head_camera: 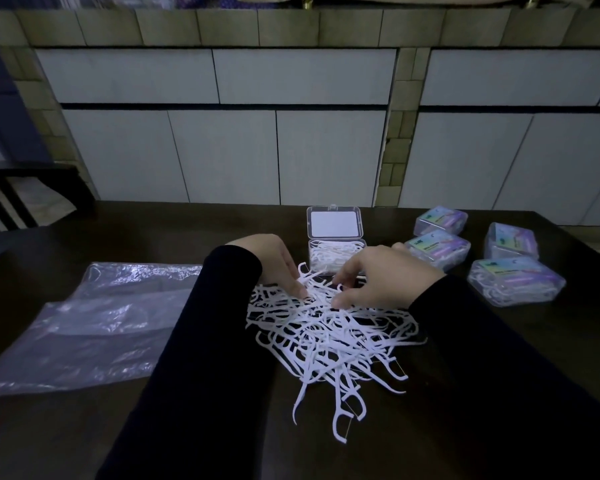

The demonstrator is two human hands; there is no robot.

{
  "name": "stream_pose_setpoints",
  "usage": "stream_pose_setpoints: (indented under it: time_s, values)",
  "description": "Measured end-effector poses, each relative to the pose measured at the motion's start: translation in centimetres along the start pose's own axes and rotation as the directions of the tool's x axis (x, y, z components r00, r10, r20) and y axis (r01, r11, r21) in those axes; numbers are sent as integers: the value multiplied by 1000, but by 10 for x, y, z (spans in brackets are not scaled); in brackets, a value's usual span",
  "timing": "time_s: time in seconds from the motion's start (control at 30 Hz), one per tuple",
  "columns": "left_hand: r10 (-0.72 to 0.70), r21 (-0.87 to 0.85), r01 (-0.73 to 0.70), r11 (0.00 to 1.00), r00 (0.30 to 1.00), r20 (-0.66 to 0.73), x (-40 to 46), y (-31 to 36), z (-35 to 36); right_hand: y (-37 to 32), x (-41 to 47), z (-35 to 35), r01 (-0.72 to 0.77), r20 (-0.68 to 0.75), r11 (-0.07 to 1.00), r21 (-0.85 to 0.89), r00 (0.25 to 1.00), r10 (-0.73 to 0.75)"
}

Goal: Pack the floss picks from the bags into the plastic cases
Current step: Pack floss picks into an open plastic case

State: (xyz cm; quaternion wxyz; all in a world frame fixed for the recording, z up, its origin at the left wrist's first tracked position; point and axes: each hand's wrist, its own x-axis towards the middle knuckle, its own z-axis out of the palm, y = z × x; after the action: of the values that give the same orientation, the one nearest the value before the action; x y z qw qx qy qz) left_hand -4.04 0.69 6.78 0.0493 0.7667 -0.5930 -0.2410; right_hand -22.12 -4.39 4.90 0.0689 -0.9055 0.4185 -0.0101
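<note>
A loose heap of white floss picks [329, 337] lies on the dark table in front of me. My left hand [274, 261] reaches into the heap's far edge, its curled fingertips down among the picks. My right hand [378, 275] hovers over the same edge with fingers and thumb curled down onto picks. Whether either hand holds a pick is hidden by the fingers. Just behind the hands stands a clear plastic case [336, 254] with its lid up, partly filled with picks.
An empty clear plastic bag [94, 323] lies flat at the left. Several closed, filled cases with coloured labels [516, 282] sit at the right rear of the dark table [66, 427]. A tiled wall stands behind the table; a dark chair back shows far left.
</note>
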Motion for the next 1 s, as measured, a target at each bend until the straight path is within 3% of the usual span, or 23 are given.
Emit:
stream_pose_setpoints:
  time_s: [0.37,0.53,0.67,1.0]
  values:
    - [49,-117,-57,992,996,-78,-1,-4,-1,14,5,2,-22,-16,984,178,1000,26]
    - [55,-199,-76,977,993,-109,-3,-5,-5,8,7,9,-16,17,992,126,1000,14]
    - [87,-248,-114,962,989,-117,-1,-9,-5,3,13,21,9,-99,987,163,995,7]
    - [171,-339,-272,900,939,-300,2,-13,-4,18,5,0,-27,-138,959,283,988,69]
